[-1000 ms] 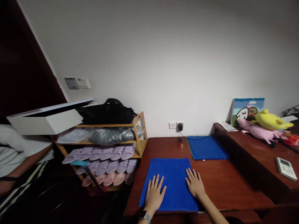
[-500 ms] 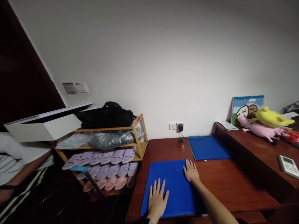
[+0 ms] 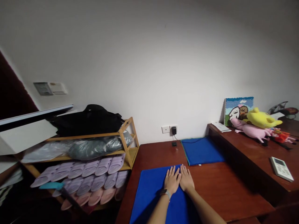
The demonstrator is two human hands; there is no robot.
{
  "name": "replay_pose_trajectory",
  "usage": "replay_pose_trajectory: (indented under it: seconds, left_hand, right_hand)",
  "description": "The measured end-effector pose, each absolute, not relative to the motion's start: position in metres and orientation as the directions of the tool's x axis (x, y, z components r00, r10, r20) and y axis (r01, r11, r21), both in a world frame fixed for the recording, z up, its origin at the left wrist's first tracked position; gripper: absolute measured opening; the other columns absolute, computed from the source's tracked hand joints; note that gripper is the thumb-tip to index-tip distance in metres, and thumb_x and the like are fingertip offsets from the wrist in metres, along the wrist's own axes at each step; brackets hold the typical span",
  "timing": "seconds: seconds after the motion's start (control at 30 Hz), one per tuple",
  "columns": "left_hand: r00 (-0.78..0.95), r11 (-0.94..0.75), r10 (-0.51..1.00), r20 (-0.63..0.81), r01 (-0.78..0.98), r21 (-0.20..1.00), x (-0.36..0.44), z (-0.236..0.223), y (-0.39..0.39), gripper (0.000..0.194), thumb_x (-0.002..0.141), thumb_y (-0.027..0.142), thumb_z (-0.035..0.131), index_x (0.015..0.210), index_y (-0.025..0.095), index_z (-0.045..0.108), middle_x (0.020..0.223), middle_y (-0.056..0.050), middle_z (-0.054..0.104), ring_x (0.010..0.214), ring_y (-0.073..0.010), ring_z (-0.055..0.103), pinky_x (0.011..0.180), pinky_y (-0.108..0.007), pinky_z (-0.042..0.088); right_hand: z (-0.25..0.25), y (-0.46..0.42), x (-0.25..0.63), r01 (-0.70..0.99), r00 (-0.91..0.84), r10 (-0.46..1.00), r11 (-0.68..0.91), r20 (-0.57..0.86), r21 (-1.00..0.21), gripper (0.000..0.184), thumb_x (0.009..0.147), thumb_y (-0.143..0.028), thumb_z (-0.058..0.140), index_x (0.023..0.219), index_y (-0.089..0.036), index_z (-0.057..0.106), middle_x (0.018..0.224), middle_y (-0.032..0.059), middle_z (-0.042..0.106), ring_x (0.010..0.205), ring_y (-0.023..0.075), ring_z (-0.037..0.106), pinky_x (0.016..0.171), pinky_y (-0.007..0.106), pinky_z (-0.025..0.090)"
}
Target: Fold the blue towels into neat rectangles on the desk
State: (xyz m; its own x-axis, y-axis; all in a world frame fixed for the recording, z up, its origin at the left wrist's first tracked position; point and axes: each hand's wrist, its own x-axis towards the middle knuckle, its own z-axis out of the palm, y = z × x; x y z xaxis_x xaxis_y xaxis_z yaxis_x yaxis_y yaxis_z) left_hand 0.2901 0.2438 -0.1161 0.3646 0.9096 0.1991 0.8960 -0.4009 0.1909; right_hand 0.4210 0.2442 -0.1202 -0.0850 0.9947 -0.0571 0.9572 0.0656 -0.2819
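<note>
A blue cloth (image 3: 149, 189) lies spread flat on the reddish-brown wooden desk (image 3: 224, 183). My left hand (image 3: 172, 180) rests palm down on it near its far right corner, fingers stretched out, with a watch on the wrist. Right beside it, my right hand (image 3: 186, 179) lies flat across the cloth's right edge, fingers extended. The thumbs of both hands are close together. Neither hand grips anything. Farther back on the desk lies a second blue cloth (image 3: 202, 151) with a green edge.
A wooden rack (image 3: 130, 149) with lilac slippers (image 3: 92, 168), pink slippers (image 3: 101, 196) and a black bag (image 3: 87, 121) stands left. On the raised right ledge are a yellow plush toy (image 3: 261, 119), a pink plush toy (image 3: 252, 130) and a white calculator-like device (image 3: 281, 168). A plug (image 3: 174, 130) sits in the wall.
My left hand has moved from the cloth's near left part up and right, beside my right hand. The right hand stays near the far right corner. The view has turned slightly right.
</note>
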Motion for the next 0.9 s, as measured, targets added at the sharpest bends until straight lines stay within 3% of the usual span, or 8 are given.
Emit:
replay_pose_trajectory:
  seconds: [0.13, 0.37, 0.7, 0.9]
  left_hand:
    - [0.309, -0.332, 0.940, 0.146, 0.927, 0.175, 0.263, -0.127, 0.251, 0.059, 0.108, 0.052, 0.024, 0.161, 0.031, 0.040, 0.169, -0.006, 0.039, 0.157, -0.0265, 0.032, 0.128, -0.054, 0.027]
    - [0.011, -0.016, 0.997, 0.070, 0.998, 0.069, 0.130, -0.119, 0.249, 0.065, 0.107, 0.052, 0.025, 0.164, 0.022, 0.035, 0.172, -0.011, 0.030, 0.159, -0.0278, 0.027, 0.129, -0.052, 0.024]
    - [-0.010, 0.004, 0.997, 0.074, 0.997, 0.082, 0.107, -0.121, 0.244, 0.069, 0.107, 0.056, 0.024, 0.164, 0.020, 0.035, 0.173, -0.010, 0.026, 0.161, -0.0266, 0.022, 0.130, -0.046, 0.022]
    - [-0.014, 0.004, 0.996, 0.093, 0.995, 0.097, 0.116, -0.104, 0.249, 0.073, 0.105, 0.057, 0.025, 0.160, 0.012, 0.043, 0.168, -0.017, 0.037, 0.157, -0.0349, 0.031, 0.128, -0.057, 0.023]
  right_hand:
    - [-0.120, 0.244, 0.420, 0.955, -0.053, 0.998, 0.038, -0.043, -0.295, 0.069, 0.103, -0.035, 0.017, 0.165, -0.007, 0.024, 0.174, 0.0089, 0.017, 0.162, 0.0220, 0.013, 0.132, 0.041, 0.011]
    - [-0.122, 0.245, 0.421, 0.950, -0.034, 0.998, 0.015, -0.057, -0.313, 0.072, 0.104, -0.043, 0.013, 0.166, -0.006, 0.019, 0.175, 0.0079, 0.015, 0.163, 0.0217, 0.012, 0.132, 0.040, 0.009]
    - [-0.125, 0.248, 0.421, 0.964, -0.012, 0.994, -0.017, -0.106, -0.264, 0.072, 0.104, -0.044, 0.016, 0.167, -0.011, 0.016, 0.176, 0.0041, 0.014, 0.163, 0.0197, 0.011, 0.131, 0.038, 0.006]
    - [-0.125, 0.247, 0.424, 0.958, -0.037, 0.995, 0.008, -0.095, -0.287, 0.073, 0.104, -0.047, 0.014, 0.167, -0.010, 0.013, 0.176, 0.0031, 0.011, 0.163, 0.0182, 0.009, 0.131, 0.037, 0.004]
